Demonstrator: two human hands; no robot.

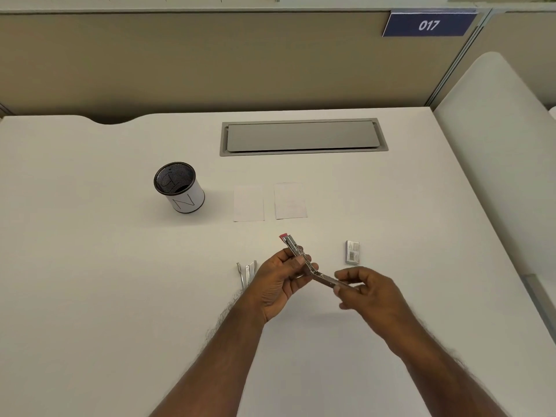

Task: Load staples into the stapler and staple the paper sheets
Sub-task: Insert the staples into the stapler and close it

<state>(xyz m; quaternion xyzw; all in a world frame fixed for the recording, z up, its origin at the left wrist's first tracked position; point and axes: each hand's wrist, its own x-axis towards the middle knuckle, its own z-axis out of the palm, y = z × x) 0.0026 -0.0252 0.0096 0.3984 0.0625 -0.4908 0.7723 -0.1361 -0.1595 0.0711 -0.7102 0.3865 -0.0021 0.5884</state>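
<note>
A small metal stapler (304, 260) with a red end is held above the white desk, folded wide open at its hinge. My left hand (278, 284) grips the upper half, the one with the red tip pointing away from me. My right hand (365, 288) pinches the end of the lower half, which points right. Two small white paper sheets (249, 203) (290, 200) lie side by side farther back on the desk. A small staple box (352, 252) lies to the right of my hands. Several loose staple strips (246, 273) lie just left of my left hand.
A white pen cup (180, 188) with a black mesh inside stands at the left of the sheets. A grey cable hatch (304, 136) is set into the desk (105, 266) near the back. A beige partition rises behind, and a white chair back (496, 161) is at the right.
</note>
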